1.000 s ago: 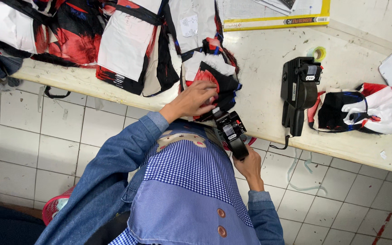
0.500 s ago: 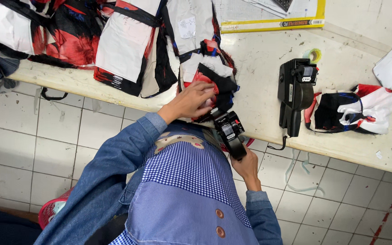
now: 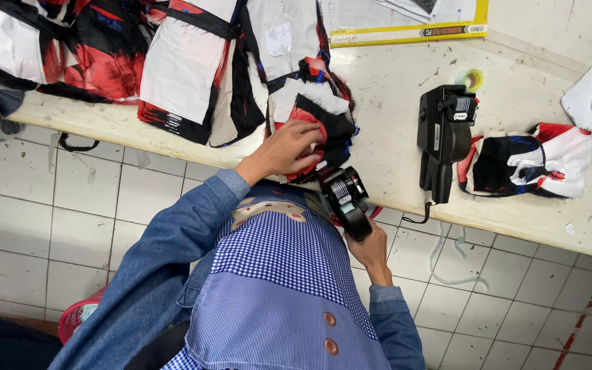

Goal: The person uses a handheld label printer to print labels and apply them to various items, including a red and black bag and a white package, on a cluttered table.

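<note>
White worktable (image 3: 392, 151), left hand (image 3: 282, 151) on fabric stack (image 3: 320, 127), right hand (image 3: 371, 250) gripping label gun (image 3: 345, 199)

A small stack of red, black and white cloth pieces (image 3: 320, 123) lies flat at the near edge of the worn white table. A black hand-held label gun with a paper roll (image 3: 346, 200) hangs tilted just below that edge, touching the stack.

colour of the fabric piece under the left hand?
Red and black fabric piece under the left hand; the head view shows it.
</note>
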